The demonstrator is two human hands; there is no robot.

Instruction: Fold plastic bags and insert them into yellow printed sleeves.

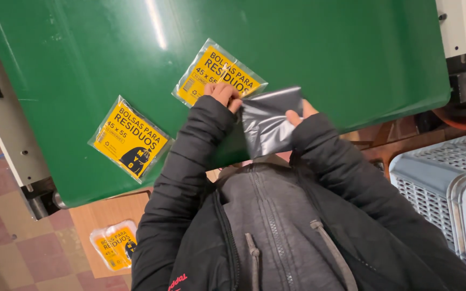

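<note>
1. Left hand point(223, 94): fingers curled shut, pinching the left edge of a folded dark grey plastic bag point(268, 123). Knuckles overlap the near corner of a yellow packet.
2. Right hand point(297, 114): mostly hidden behind the bag; thumb and fingertips clamp the bag's right edge. Grip closed on it, as far as can be seen.
3. Folded grey bag: held up betw. both hands, just above the near edge of the green tabletop point(308, 48), close to the person's chest. Looks flat and glossy, still folded.
4. Step in hand (judged): bag is being handled flat betw. two pinches, either squared up or being smoothed. Next move would call for keeping both edges taut and level, since thin film like this likely slips and sags.
5. Yellow packet A point(211, 73): clear-wrapped w/ yellow label, lying on tabletop, touching left hand.
6. Yellow packet B point(129, 138): same kind, flat on tabletop, well left of the hands.
7. Yellow packet C point(115, 244): lies lower down on a brown board, apart from the others.
8. Grey plastic crate point(449, 183): lower right, beside the person.
9. In the way: packet A sits right under the left hand; black jacket sleeves point(190, 161) crowd the near edge.
</note>
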